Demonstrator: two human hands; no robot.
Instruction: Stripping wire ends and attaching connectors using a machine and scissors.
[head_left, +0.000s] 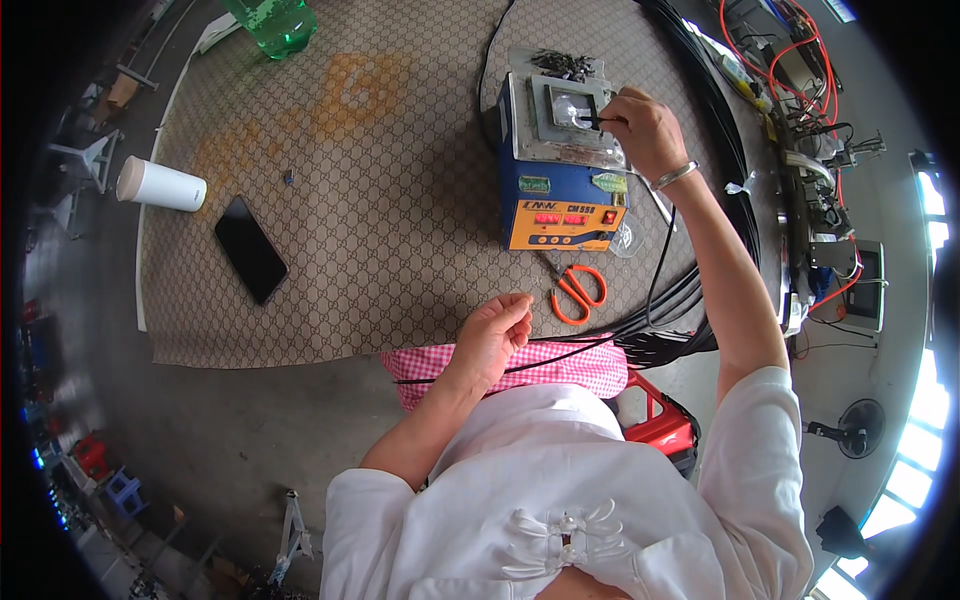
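A blue solder pot (527, 180) with an orange front panel stands on the patterned tabletop. Over its square metal well (572, 106) my right hand (640, 128) pinches the dark end of a black cable (664, 260), which trails down past the wrist. Near the table's front edge is my left hand (495, 335), its fingers curled and thumb tip pressed in; anything between them is hidden. Another thin black cable (540, 362) runs by the left wrist. Orange-handled scissors (573, 296) lie between the left hand and the pot. Small dark pieces (562, 66) are heaped at the pot's back.
A black phone (250, 250), a white cup (161, 185) lying toward the left edge and a green bottle (274, 25) are on the table (380, 250). A thick bundle of black cables (728, 190) curves along the right side. A small clear dish (627, 240) sits beside the pot.
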